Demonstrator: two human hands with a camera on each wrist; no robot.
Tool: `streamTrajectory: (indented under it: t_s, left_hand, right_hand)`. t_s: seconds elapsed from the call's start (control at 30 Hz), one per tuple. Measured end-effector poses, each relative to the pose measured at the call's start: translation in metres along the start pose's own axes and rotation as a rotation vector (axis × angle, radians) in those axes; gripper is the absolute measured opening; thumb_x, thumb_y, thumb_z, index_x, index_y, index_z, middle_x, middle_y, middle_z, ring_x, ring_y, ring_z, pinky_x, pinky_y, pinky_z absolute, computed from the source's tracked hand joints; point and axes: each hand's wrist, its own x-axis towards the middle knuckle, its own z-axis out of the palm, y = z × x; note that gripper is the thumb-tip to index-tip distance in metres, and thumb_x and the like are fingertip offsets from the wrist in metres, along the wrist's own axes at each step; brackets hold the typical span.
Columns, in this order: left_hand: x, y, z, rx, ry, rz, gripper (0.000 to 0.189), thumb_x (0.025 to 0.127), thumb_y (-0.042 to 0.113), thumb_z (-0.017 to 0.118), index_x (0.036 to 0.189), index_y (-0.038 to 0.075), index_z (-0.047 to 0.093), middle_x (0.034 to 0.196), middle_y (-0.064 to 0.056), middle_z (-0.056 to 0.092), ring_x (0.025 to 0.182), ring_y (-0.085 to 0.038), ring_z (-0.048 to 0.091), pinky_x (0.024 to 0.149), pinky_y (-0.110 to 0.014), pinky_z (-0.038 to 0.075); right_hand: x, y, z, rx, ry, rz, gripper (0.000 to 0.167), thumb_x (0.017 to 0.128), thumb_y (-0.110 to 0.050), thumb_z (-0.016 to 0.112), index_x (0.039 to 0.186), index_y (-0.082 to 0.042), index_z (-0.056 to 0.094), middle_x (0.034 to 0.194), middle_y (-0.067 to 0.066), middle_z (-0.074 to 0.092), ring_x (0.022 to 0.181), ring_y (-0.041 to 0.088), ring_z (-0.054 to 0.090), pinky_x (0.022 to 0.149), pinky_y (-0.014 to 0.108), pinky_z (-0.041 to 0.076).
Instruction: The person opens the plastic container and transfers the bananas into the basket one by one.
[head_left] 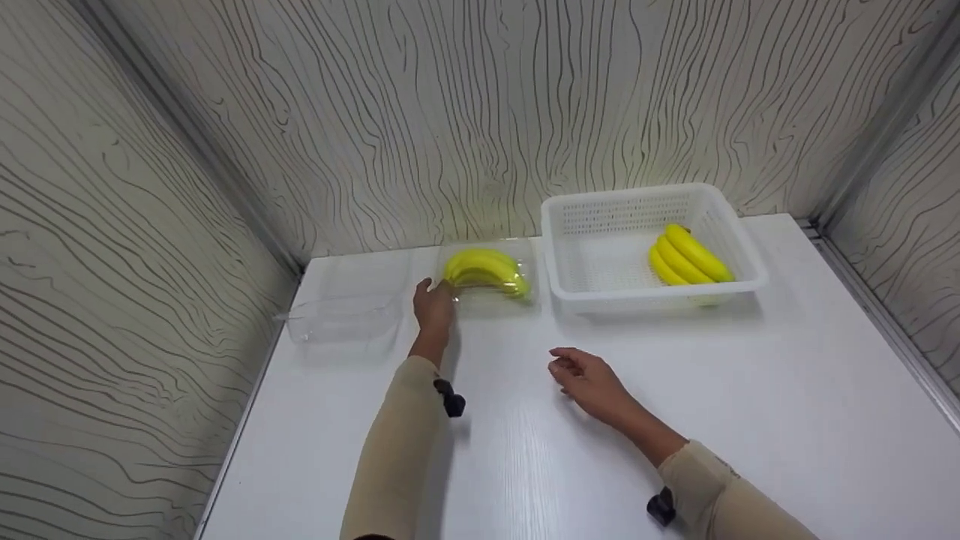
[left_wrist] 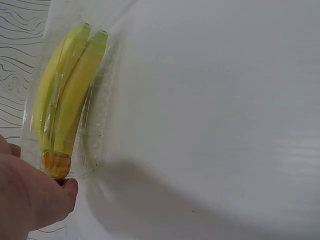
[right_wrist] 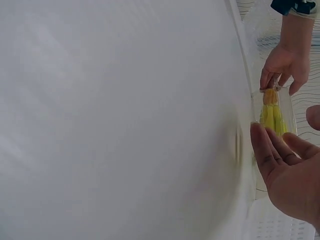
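Observation:
A clear plastic box [head_left: 491, 306] with yellow bananas [head_left: 482, 260] inside stands near the back wall, left of the basket. My left hand [head_left: 433, 309] is at its left end. Seen from the left wrist, the fingers and thumb of that hand grip the end of the box beside the brown banana stem [left_wrist: 56, 164]. My right hand [head_left: 592, 386] hovers over the white table in front of the basket, fingers loosely bent, holding nothing. In the right wrist view its fingertips overlap the banana box.
To the right of the box is a white slotted basket [head_left: 652, 298] with a bunch of bananas [head_left: 684, 259] at its right side. Another clear plastic container [head_left: 345, 319] stands at the table's left. Patterned wall panels [head_left: 480, 112] enclose the white table [head_left: 510, 450] behind and at the sides.

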Motion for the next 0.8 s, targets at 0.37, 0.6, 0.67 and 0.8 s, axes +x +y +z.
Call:
streamTrajectory:
  t_s: [0.37,0.6,0.67,0.8]
  left_hand:
    - [-0.037,-0.019,-0.014,0.077,-0.023,0.044,0.066,0.104,0.034,0.048,0.165,0.011,0.038,0.159,-0.019,0.055,0.146,-0.033,0.055,0.124,-0.049,0.044]
    - [-0.052,-0.027,-0.021,0.071,-0.022,0.078,0.06,0.105,0.033,0.052,0.16,0.009,0.043,0.142,-0.019,0.066,0.13,-0.031,0.064,0.116,-0.048,0.049]
    - [-0.053,-0.029,-0.022,0.056,-0.02,0.087,0.059,0.106,0.034,0.053,0.158,0.008,0.045,0.141,-0.018,0.065,0.128,-0.03,0.064,0.114,-0.047,0.049]
    - [-0.051,-0.032,-0.023,0.034,-0.02,0.081,0.06,0.108,0.041,0.054,0.156,0.007,0.045,0.143,-0.018,0.062,0.128,-0.029,0.063,0.113,-0.046,0.05]
  right_hand:
    - [0.036,-0.019,0.012,0.013,0.052,0.137,0.097,0.106,-0.056,0.058,0.173,-0.009,0.005,0.179,0.021,0.018,0.165,0.042,0.024,0.134,0.059,0.026]
    - [0.065,-0.025,0.018,0.07,0.087,0.144,0.102,0.105,-0.062,0.055,0.173,-0.016,-0.005,0.18,0.021,0.014,0.166,0.042,0.023,0.135,0.055,0.023]
    - [0.071,-0.025,0.019,0.076,0.085,0.144,0.102,0.105,-0.064,0.053,0.173,-0.016,-0.005,0.18,0.02,0.015,0.167,0.041,0.021,0.136,0.054,0.022]
    - [0.082,-0.028,0.022,0.085,0.083,0.154,0.101,0.105,-0.066,0.052,0.173,-0.017,-0.004,0.181,0.017,0.012,0.168,0.038,0.016,0.137,0.052,0.019]
